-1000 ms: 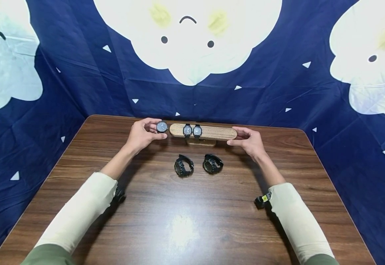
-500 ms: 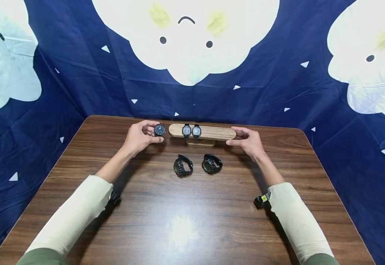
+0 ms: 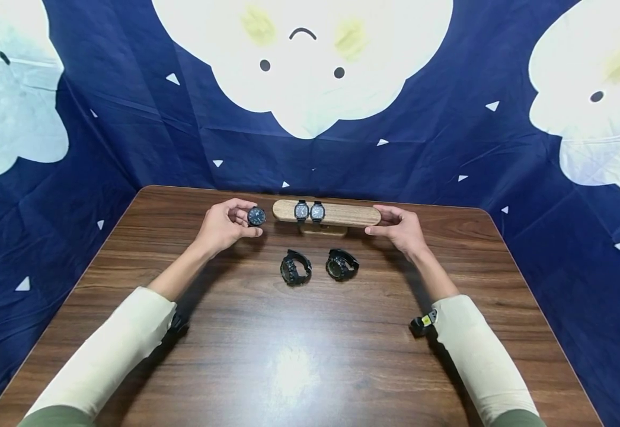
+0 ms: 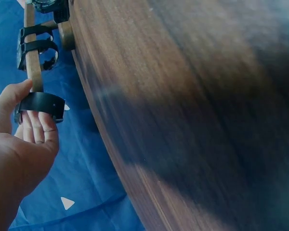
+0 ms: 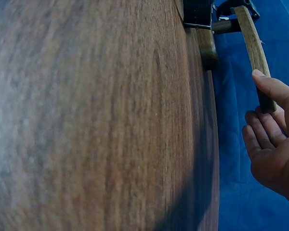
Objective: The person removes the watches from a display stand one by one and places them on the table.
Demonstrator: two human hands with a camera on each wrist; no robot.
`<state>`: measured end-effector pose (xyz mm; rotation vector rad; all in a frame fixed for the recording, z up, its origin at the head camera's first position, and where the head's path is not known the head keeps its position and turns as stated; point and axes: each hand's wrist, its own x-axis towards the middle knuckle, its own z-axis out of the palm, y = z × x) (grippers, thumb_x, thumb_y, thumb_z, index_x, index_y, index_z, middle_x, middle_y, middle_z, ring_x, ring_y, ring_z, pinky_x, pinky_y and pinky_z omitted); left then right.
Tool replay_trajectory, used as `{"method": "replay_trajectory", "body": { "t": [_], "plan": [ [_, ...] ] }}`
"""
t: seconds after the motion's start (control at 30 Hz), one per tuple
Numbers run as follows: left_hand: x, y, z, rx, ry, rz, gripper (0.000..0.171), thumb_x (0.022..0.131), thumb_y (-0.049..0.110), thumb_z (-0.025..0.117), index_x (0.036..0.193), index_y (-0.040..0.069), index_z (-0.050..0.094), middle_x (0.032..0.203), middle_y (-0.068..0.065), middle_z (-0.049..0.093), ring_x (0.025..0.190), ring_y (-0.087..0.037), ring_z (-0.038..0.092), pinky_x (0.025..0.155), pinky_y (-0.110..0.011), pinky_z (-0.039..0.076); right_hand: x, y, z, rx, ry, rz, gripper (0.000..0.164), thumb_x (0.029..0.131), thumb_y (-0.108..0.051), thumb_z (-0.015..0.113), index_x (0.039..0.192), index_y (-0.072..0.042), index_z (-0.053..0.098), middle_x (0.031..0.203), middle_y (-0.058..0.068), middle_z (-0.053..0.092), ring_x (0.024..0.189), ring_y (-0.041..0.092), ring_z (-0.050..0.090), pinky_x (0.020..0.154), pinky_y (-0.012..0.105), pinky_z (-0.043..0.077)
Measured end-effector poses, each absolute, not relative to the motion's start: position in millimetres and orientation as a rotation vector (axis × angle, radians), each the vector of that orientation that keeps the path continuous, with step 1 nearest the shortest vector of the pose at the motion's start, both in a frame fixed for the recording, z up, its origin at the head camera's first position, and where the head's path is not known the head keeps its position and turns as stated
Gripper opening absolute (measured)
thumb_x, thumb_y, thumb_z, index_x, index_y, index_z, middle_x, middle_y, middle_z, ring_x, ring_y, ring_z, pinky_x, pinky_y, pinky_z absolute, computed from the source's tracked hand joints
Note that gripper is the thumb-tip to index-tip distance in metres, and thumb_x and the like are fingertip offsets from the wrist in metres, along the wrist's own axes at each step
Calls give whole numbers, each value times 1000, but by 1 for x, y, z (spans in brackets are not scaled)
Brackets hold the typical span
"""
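Note:
In the head view my left hand [image 3: 223,226] holds a round-faced black wristwatch [image 3: 256,216] just left of the wooden watch stand [image 3: 350,214]. A small gap separates watch and bar there. The left wrist view shows the watch's strap [image 4: 43,103] looped closed at my fingers, near the bar's end [image 4: 34,72]. My right hand [image 3: 402,230] pinches the bar's right end between thumb and fingers, also seen in the right wrist view on the wooden bar [image 5: 254,45]. Two square-faced black watches, one left [image 3: 301,211] and one right [image 3: 318,212], sit around the bar left of its middle.
Two bulky black watches, one left [image 3: 295,268] and one right [image 3: 342,264], lie on the brown wooden table [image 3: 235,356] in front of the stand. Behind the table's back edge hangs a dark blue cloth [image 3: 144,136] with white cloud shapes.
My left hand, with the round watch, has drawn slightly left and nearer to me, widening the gap from the bar's end. The watch's face has turned a little. My right hand stays put.

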<state>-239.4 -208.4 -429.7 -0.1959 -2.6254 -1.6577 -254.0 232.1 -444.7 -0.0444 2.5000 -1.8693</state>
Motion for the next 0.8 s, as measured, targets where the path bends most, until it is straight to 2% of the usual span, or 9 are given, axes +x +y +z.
{"method": "replay_trajectory", "body": {
  "t": [0.23,0.57,0.8],
  "plan": [
    [-233,-210,-430,-230,-2644,-1612,63,76,10,104,133,4,78,98,-11,78,81,-3,67,73,-13,56,-253,232,-444,-44,2497,-1879,71,85,1,97,151,-2,70,149,30,71,102,-7,74,90,12,62],
    [-224,-209,-430,-284,-2635,-1582,59,74,9,105,128,3,80,92,-5,79,78,-4,67,69,-14,56,-253,233,-446,-49,2480,-1901,72,85,2,96,151,0,69,149,31,70,100,-7,74,90,12,62],
    [-218,-211,-430,-304,-2646,-1589,58,75,7,105,127,0,79,92,-13,78,75,-2,66,67,-14,54,-254,232,-446,-59,2484,-1896,72,85,2,96,152,-1,69,150,31,70,101,-7,74,90,11,62]
  ]
}}
